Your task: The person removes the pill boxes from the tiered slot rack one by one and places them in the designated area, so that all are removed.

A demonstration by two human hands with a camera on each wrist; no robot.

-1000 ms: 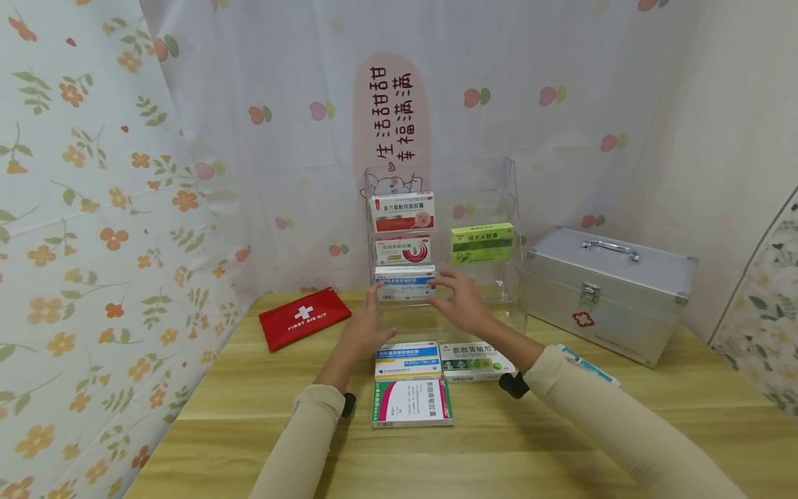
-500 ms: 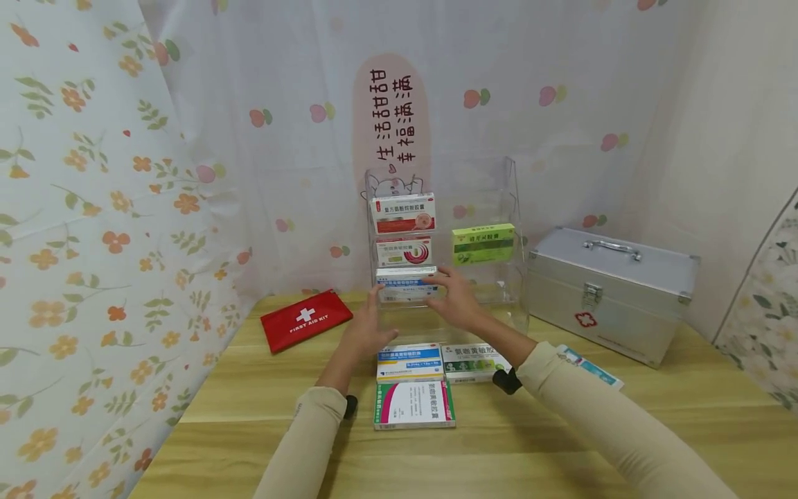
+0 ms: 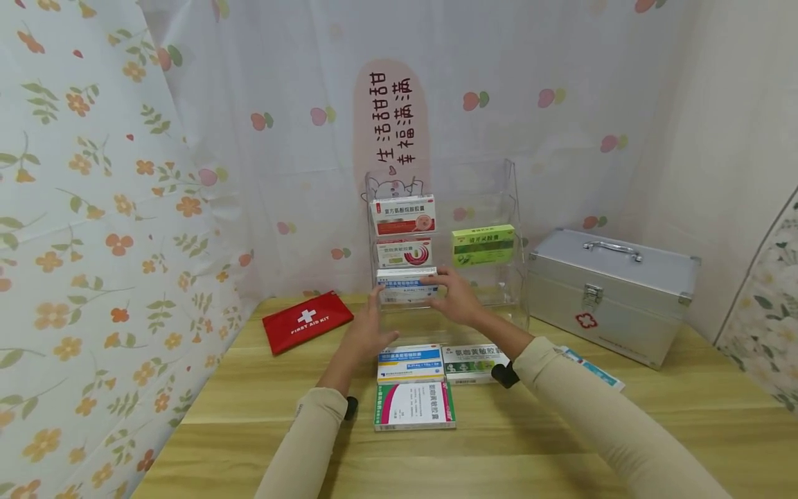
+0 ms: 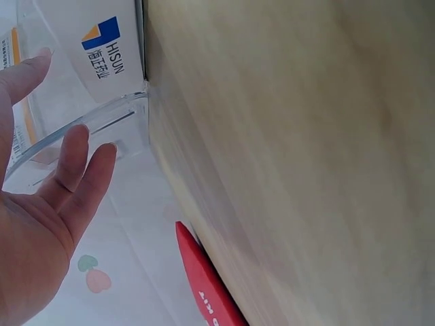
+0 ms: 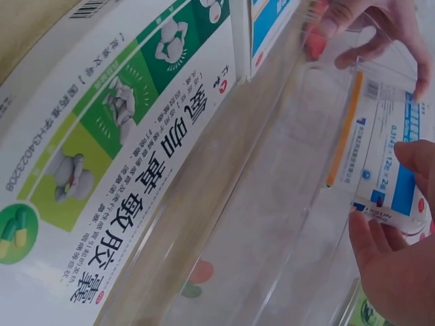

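Observation:
A white-and-blue medicine box (image 3: 405, 285) stands in the lowest pocket of the clear acrylic rack (image 3: 492, 291), on its left side. My right hand (image 3: 458, 299) pinches the right end of this box; the right wrist view shows thumb and fingers around its corner. At the box's left end is my left hand (image 3: 366, 331), its index fingertip right at the rack's side edge. In the left wrist view the left hand's fingers (image 4: 92, 183) are loosely extended. Above sit a red-and-white box (image 3: 404, 215) and a pink-ringed box (image 3: 404, 253); a green box (image 3: 483, 245) is to the right.
On the table before the rack lie a blue-and-yellow box (image 3: 409, 364), a green-and-white box (image 3: 474, 362) and a magenta-edged box (image 3: 414, 405). A red first aid pouch (image 3: 307, 321) lies left. A silver metal case (image 3: 611, 294) stands right, near another box (image 3: 595, 369).
Both hands stay at the blue-and-white box, which keeps its place in the lowest pocket. The right forearm has shifted slightly left; the whole head view has shifted a little.

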